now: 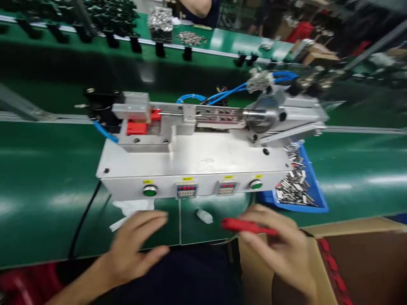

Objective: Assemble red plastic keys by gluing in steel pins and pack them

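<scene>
My right hand (276,241) pinches a red plastic handle (243,225) between thumb and fingers, just in front of the bench machine (203,156). Motion blur hides the handle's finer details. My left hand (136,245) is open with nothing in it, thumb and fingers apart, near a crumpled white tissue (133,207). Between the hands, a small white plastic bottle (204,216) lies on the green bench. On top of the machine, a red piece (136,128) sits in the metal holder at the left, with a thin metal rod running rightward from it.
A blue bin (313,182) of small metal parts stands by the machine's right end. Below it is an open cardboard box (359,254) with red pieces along its edge. Blue air hoses (229,92) run behind the machine. Across the bench, a person's arm (199,6) shows.
</scene>
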Available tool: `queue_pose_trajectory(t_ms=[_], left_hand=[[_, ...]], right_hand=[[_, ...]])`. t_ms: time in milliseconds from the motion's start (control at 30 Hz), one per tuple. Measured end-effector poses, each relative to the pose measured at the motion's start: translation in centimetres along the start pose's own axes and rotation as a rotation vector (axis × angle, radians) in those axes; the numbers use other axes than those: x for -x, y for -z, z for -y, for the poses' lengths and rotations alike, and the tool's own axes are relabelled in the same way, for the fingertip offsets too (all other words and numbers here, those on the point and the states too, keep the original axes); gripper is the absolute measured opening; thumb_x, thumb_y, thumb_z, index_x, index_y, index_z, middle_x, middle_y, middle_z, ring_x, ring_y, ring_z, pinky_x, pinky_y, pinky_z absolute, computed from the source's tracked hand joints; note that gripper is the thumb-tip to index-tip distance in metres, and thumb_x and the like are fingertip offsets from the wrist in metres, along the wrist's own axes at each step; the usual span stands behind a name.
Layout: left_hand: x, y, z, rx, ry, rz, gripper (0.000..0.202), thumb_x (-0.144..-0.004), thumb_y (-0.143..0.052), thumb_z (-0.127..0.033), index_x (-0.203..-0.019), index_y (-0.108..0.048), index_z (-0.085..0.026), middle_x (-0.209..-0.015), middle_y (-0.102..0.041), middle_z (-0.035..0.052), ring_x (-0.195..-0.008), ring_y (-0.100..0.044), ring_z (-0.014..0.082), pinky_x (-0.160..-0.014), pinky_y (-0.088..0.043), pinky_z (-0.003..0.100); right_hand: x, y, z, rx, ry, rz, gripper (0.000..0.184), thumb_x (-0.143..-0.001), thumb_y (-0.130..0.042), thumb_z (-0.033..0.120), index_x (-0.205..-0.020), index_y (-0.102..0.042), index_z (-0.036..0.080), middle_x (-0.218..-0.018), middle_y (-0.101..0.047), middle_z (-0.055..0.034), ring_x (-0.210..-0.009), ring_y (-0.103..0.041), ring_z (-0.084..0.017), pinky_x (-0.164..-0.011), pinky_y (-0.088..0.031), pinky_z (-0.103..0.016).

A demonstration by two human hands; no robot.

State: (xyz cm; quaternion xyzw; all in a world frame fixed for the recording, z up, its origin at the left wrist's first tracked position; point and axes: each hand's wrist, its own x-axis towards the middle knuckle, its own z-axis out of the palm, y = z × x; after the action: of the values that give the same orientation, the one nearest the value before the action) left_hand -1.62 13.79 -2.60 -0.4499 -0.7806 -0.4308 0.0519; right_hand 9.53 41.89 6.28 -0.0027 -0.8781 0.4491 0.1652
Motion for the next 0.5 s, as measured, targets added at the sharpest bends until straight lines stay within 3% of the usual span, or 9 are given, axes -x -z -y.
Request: queue_pose_trajectory(t_ms=[67, 167, 333, 400, 500], left_hand=[[-0.3, -0.7, -1.6, 0.119, -0.054, 0.052, 0.042, -0.112, -0.051, -0.05, -0.13, -0.062, -0.014, -0.109, -0.076, 0.0123, -0.095, -0.073, 0.0219, -0.084, -0.062, 0.033], [-0.8, -2.0, -2.4, 0.356, 0.009, 0.033, 0.024, -0.113, -0.052, -0.037, -0.108, -0.063, -0.016, -0.082, -0.07, 0.0049, -0.069, -0.064, 0.0157, -0.066, -0.053, 0.026], [1.9, -1.9, -0.8, 0.513, 0.435, 0.007, 0.028, -0.106, -0.065, -0.041, -0.09, -0.063, -0.018, -0.076, -0.063, 0.0012, -0.066, -0.058, 0.014, -0.061, -0.046, 0.024], [3.2, -1.8, 0.0, 0.6, 0.608, -0.015, 0.022, -0.104, -0.068, -0.04, -0.099, -0.067, -0.019, -0.082, -0.069, 0.0022, -0.071, -0.064, 0.0152, -0.065, -0.05, 0.023], [4.2, -2.3, 0.6, 0.723, 0.756, -0.075, 0.022, -0.1, -0.072, -0.035, -0.115, -0.066, -0.019, -0.092, -0.075, 0.0036, -0.079, -0.071, 0.0171, -0.071, -0.055, 0.025]], right_hand=[[-0.6, -3.5, 0.6, -0.141, 0.088, 0.205, 0.01, -0.103, -0.07, 0.023, -0.112, -0.075, 0.022, -0.085, -0.076, -0.0032, -0.071, -0.069, -0.016, -0.064, -0.056, -0.027], [-0.9, -5.9, 0.5, -0.189, 0.118, 0.25, 0.009, -0.103, -0.07, 0.023, -0.111, -0.074, 0.021, -0.082, -0.075, -0.0031, -0.068, -0.068, -0.016, -0.062, -0.056, -0.027], [0.5, -3.9, -1.7, -0.08, -0.062, -0.047, 0.012, -0.1, -0.07, 0.014, -0.094, -0.074, 0.024, -0.077, -0.071, -0.0018, -0.066, -0.066, -0.016, -0.061, -0.054, -0.026], [1.3, -3.6, -3.1, -0.01, -0.148, -0.049, 0.001, -0.098, -0.075, 0.024, -0.1, -0.076, 0.025, -0.08, -0.07, -0.0028, -0.07, -0.066, -0.018, -0.064, -0.057, -0.029], [2.4, -5.3, -5.3, 0.067, -0.223, 0.059, 0.033, -0.092, -0.084, 0.039, -0.12, -0.074, 0.025, -0.094, -0.072, -0.0056, -0.079, -0.069, -0.022, -0.068, -0.061, -0.033]])
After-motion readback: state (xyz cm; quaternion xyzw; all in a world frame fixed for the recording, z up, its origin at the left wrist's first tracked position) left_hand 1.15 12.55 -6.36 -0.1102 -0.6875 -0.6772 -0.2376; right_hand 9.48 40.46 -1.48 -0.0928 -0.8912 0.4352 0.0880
